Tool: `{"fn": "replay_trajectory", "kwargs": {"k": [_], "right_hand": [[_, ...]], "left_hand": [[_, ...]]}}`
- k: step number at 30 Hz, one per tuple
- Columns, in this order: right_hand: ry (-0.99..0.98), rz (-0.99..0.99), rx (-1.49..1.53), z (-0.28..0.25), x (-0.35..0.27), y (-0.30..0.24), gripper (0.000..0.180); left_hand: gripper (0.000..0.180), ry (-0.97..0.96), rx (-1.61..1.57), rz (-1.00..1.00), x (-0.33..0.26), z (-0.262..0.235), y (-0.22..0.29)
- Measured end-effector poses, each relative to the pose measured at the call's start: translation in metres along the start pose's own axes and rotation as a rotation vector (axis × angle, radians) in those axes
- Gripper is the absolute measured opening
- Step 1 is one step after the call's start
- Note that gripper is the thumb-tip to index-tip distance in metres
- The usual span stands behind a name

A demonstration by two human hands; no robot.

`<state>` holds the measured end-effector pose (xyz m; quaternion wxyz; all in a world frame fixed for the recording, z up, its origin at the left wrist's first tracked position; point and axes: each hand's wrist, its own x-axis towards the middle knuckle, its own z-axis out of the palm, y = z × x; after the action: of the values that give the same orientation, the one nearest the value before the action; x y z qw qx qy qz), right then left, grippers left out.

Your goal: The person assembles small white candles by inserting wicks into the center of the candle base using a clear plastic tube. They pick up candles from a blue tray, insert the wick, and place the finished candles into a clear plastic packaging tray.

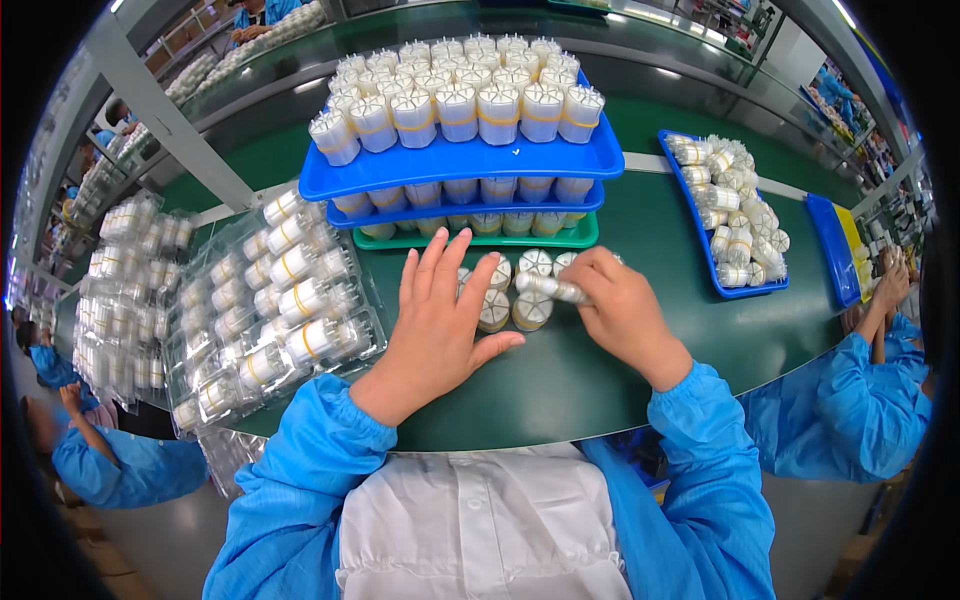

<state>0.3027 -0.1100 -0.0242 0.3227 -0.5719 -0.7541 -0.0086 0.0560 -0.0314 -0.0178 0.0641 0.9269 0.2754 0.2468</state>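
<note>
My left hand lies with its fingers stretched out and apart, beside a small group of white round bundles with wedge-segmented tops. One bundle stands close to its thumb and another just to the right; more stand behind them. My right hand is closed in a pinch on a slim white cylindrical piece, held sideways over the bundles. Its far end overlaps the bundle tops in view, so I cannot tell whether it touches them. The fingers hide part of the group.
Stacked trays, with a blue one on top and a green one below, hold banded bundles. Clear plastic trays of bundles lie left. A blue tray of loose bundles stands right. Co-workers in blue sleeves sit nearby.
</note>
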Motion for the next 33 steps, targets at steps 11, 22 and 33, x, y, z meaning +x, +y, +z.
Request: {"fn": "replay_trajectory", "kwargs": {"k": [11, 22, 33], "right_hand": [[0.222, -0.129, -0.138, -0.053, 0.047, 0.001, 0.040], [0.098, -0.249, -0.300, -0.053, 0.148, 0.049, 0.053], [0.066, -0.222, -0.244, -0.063, 0.170, 0.046, 0.037]], "left_hand": [[0.051, 0.518, 0.305, -0.147, 0.078, -0.115, -0.082], [0.054, 0.278, 0.407, 0.104, 0.128, -0.082, -0.126], [0.046, 0.263, 0.245, 0.167, 0.125, -0.088, -0.123]]}}
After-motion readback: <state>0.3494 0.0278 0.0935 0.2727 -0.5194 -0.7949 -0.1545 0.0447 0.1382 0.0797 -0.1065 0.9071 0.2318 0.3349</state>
